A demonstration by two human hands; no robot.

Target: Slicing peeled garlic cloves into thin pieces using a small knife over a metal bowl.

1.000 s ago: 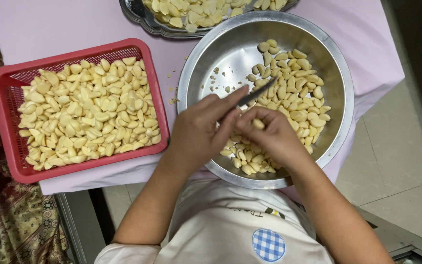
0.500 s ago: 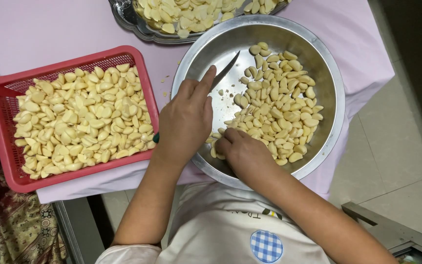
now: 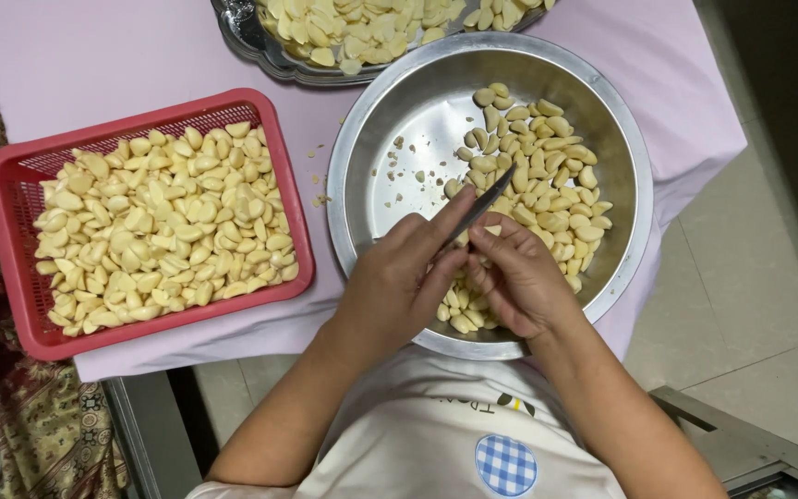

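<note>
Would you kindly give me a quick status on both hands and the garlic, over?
Left hand grips small knife. Right hand pinches a garlic clove at the blade, over steel bowl. Red basket alongside, nothing obstructing.

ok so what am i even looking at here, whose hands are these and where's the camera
The camera sits on a person's head and looks straight down, so the two bare hands at the bottom are that person's own. There is no machine here. The left hand holds a small dark-bladed knife, its tip pointing up and right. The right hand meets it, fingers pinched at a peeled garlic clove that is mostly hidden. Both hands work over a round shiny steel bowl with peeled cloves heaped on its right side. To the left is a red plastic mesh basket full of pale garlic pieces. At the top edge a silver metal tray holds more. All rest on a pale pink tablecloth.
</note>
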